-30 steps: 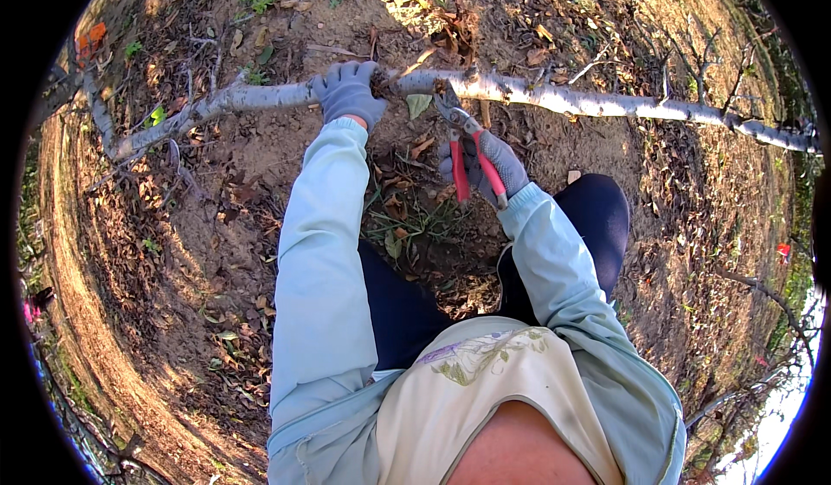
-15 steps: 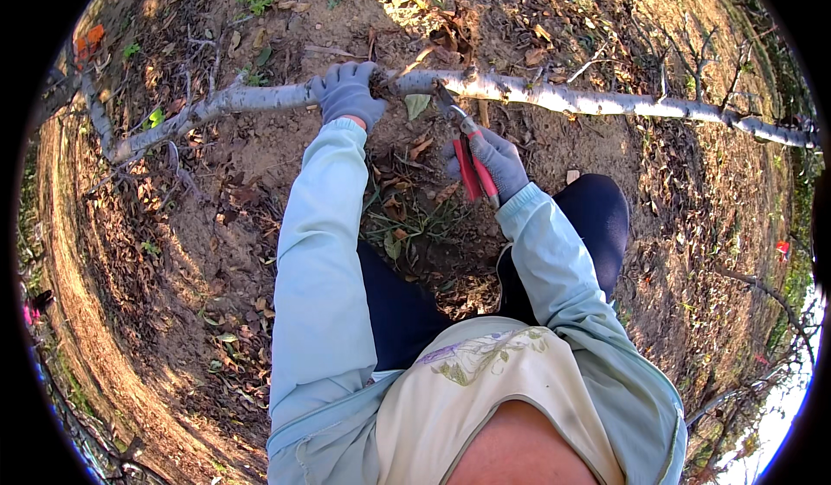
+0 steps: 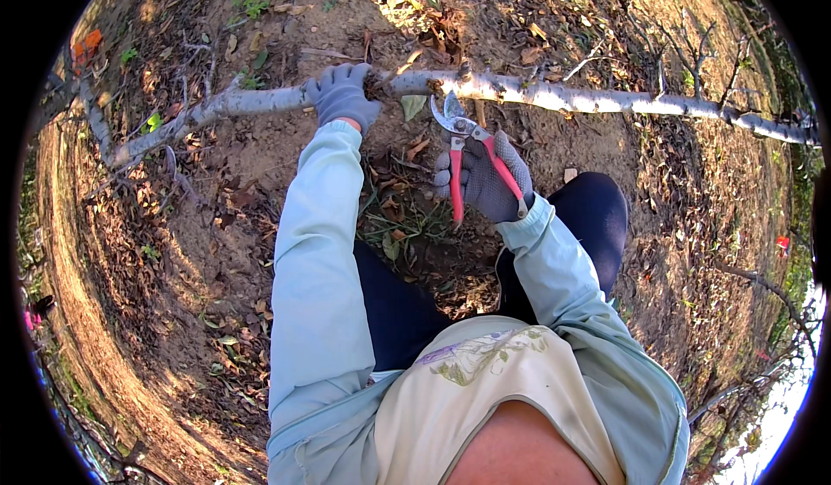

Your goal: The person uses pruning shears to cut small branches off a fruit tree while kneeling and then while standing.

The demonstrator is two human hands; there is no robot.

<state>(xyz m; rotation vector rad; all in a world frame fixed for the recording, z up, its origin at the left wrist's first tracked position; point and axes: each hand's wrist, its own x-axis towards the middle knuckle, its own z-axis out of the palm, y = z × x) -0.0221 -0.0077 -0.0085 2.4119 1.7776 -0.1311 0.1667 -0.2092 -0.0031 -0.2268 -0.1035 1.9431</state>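
A long pale branch (image 3: 563,98) with grey bark and short knobs crosses the ground in front of me. My left hand (image 3: 343,100), in a grey glove, is wrapped over it, beside a dark rough knot (image 3: 378,86). Just below the branch, my gloved right hand (image 3: 486,178) holds pruning shears (image 3: 468,130) with red handles. The handles are spread and the metal blades stand apart, pointing up toward the bark with nothing seen between them. A pale green leaf (image 3: 414,106) hangs at the branch's lower edge, left of the blades.
Thin bare twigs (image 3: 698,63) stick up around the branch's right part. Grass and dry leaves (image 3: 394,230) lie between my knees. An orange object (image 3: 86,44) is at the far left, a small red one (image 3: 783,244) at the right rim. Brown soil and leaf litter surround me.
The shears have turned in my right hand, from closed with tips at the branch to spread apart below it. My left hand stays on the branch, shifted very slightly left.
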